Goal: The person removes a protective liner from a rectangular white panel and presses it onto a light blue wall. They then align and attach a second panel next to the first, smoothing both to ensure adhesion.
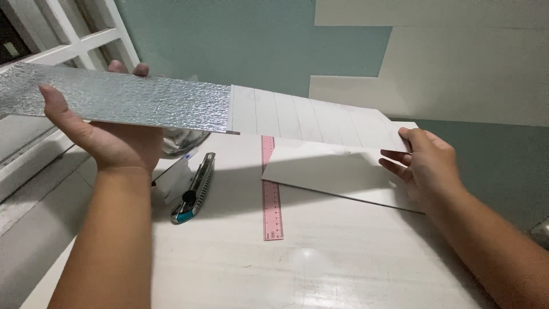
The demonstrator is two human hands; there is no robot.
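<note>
My left hand [111, 134] holds up a long strip of textured silver foil sheet [114, 97], thumb on the near edge and fingers behind the far edge. The strip's white lined backing paper [309, 117] is peeled off and stretches to the right. My right hand [426, 163] pinches the far end of that white backing, which folds down over the white table [320, 263]. A pink ruler [271, 206] lies flat under the fold. Beside my left wrist lies a utility knife [196, 189] with a teal tip.
A shiny foil roll [183, 142] sits partly hidden behind my left hand. A white window frame [68, 40] is at the upper left. The wall behind is teal with white panels [457, 68] stuck on it.
</note>
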